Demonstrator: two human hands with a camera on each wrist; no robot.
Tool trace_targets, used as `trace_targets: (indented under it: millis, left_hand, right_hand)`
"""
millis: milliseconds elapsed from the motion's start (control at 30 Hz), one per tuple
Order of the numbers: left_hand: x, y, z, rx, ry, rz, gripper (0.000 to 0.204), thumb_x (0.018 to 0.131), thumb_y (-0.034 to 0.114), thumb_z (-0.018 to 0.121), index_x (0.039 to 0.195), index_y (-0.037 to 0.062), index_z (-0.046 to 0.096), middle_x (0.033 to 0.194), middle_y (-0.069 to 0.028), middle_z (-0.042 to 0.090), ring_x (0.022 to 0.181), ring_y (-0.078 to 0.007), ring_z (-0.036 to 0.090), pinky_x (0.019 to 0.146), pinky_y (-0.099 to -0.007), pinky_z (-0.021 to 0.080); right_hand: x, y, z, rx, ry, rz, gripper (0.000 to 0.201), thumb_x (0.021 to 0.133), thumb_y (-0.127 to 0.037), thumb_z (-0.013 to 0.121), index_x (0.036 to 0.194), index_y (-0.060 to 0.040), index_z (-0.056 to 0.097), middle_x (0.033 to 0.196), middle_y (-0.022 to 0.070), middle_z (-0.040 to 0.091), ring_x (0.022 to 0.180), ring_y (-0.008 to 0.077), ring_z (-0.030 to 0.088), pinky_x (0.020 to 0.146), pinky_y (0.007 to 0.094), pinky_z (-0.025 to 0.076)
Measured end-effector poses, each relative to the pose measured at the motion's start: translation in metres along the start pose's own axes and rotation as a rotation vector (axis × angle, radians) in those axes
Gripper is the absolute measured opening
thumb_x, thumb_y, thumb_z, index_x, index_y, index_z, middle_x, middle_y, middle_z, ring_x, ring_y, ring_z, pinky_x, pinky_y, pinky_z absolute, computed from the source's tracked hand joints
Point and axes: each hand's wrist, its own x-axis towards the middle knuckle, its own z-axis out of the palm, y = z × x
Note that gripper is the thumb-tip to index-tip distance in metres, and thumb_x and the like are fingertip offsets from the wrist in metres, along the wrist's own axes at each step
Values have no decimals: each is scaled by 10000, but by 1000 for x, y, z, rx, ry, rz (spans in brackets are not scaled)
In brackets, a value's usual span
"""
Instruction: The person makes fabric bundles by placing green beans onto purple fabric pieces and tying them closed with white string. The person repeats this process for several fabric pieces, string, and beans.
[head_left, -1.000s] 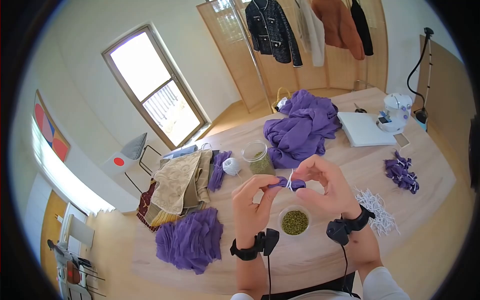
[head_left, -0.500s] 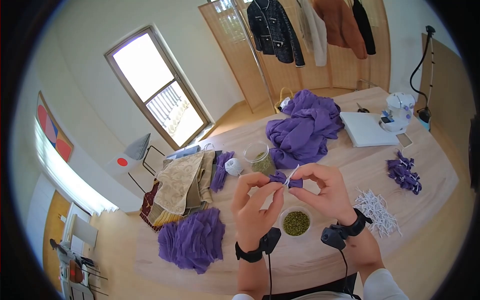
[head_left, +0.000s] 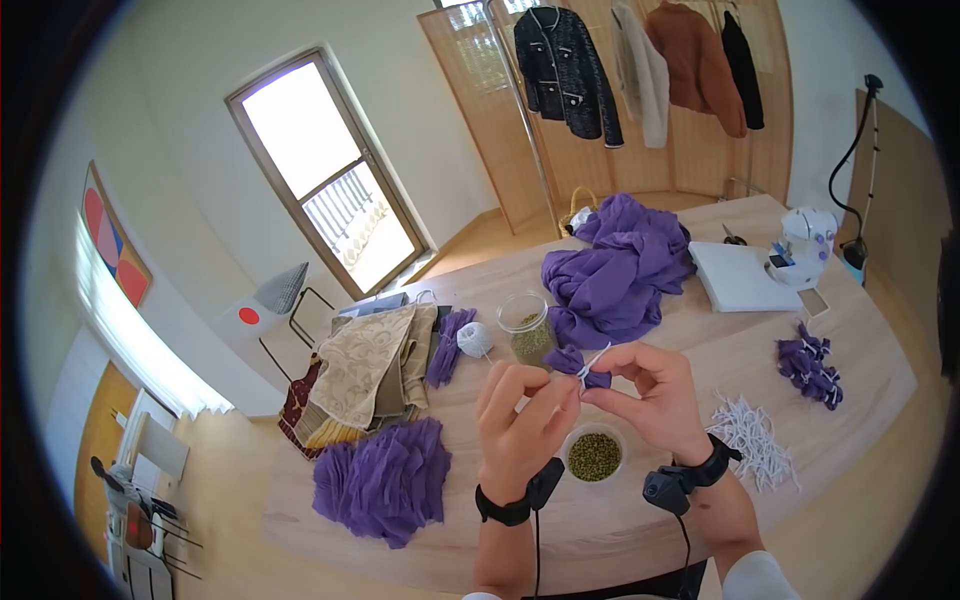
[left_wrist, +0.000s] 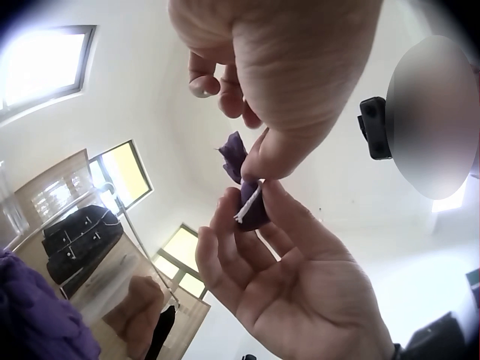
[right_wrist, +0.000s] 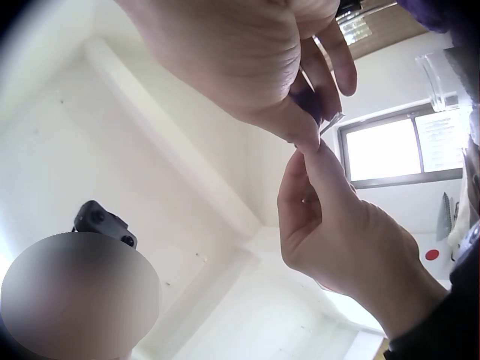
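Note:
Both hands meet around a small purple cloth pouch (head_left: 598, 380), cinched at its neck with white string (head_left: 588, 368). My right hand (head_left: 655, 395) grips the rounded body between thumb and fingers. At the neck, my left hand (head_left: 525, 425) pinches with thumb and forefinger. In the left wrist view, the pouch's loose cloth top (left_wrist: 234, 154) sticks out past the left thumb, and a white string end (left_wrist: 249, 204) lies along the body. The right wrist view shows both thumbs together, the pouch mostly hidden. Below the hands stands a tub of green beans (head_left: 594, 455).
Behind the hands are a bean jar (head_left: 528, 330), a string ball (head_left: 473, 340) and heaped purple fabric (head_left: 625, 270). Purple cloth pieces (head_left: 380, 480) and folded fabrics (head_left: 365, 365) lie left. Cut strings (head_left: 752, 440), tied purple pouches (head_left: 808, 365) and a sewing machine (head_left: 805, 245) are right.
The left hand has shifted toward the right hand, its fingertips now at the pouch's neck. The right hand keeps its grip on the pouch. The head view has tilted slightly.

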Motion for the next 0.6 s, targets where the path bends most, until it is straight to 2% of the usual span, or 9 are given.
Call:
trace_targets:
  millis: [433, 533, 600]
  left_hand:
    - [4, 1, -2, 44, -40, 44, 231, 601, -63, 738, 781, 45, 642, 775, -35, 562, 676, -225, 554, 593, -328, 441]
    - [3, 0, 0, 27, -53, 30, 254, 586, -58, 727, 790, 49, 619, 780, -36, 535, 681, -227, 546, 601, -341, 429]
    - [2, 0, -1, 18, -63, 14, 253, 585, -57, 723, 788, 46, 611, 781, -45, 533, 683, -232, 547, 604, -344, 435]
  right_hand:
    - [0, -5, -1, -217, -33, -90, 241, 754, 55, 752, 984, 5, 699, 945, 104, 718, 870, 164, 685, 794, 276, 520]
    - [-2, -8, -2, -177, -60, -27, 231, 771, 77, 738, 991, 22, 694, 967, 104, 717, 889, 155, 682, 826, 279, 529]
    - [-4, -10, -1, -35, -58, 19, 224, 786, 91, 729, 999, 36, 688, 977, 103, 711, 896, 147, 674, 856, 282, 534]
